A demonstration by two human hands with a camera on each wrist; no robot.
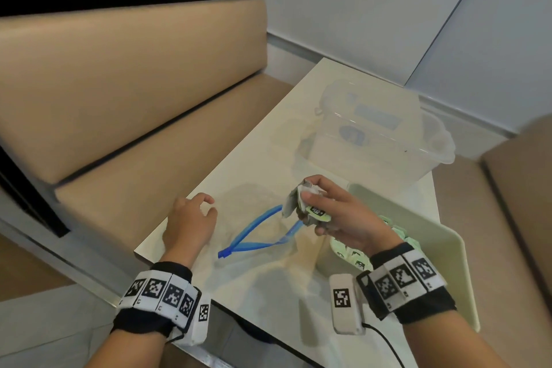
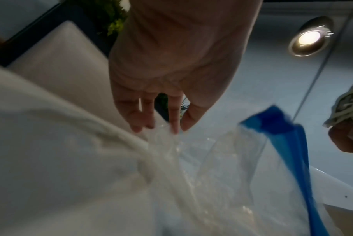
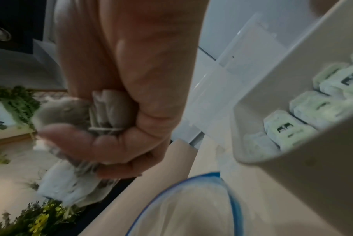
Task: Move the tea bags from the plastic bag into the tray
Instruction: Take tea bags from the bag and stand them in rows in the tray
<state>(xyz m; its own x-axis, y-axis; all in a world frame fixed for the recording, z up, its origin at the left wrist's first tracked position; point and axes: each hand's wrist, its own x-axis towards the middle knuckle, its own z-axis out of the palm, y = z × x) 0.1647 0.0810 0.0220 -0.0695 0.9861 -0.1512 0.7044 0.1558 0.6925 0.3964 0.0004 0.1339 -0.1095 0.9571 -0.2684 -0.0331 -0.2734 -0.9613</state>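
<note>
Head view: one tray (image 1: 448, 248), two hands.

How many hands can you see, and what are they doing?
2. The left hand touches the clear plastic bag on the table. The right hand grips a bunch of tea bags above the bag's mouth, beside the tray.

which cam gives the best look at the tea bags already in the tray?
Right wrist. It looks straight into the tray, so the tea bags show as separate white-green packets in rows with printed labels. The head view shows only a strip of them, mostly hidden behind the right hand. The left wrist view does not show them.
</note>
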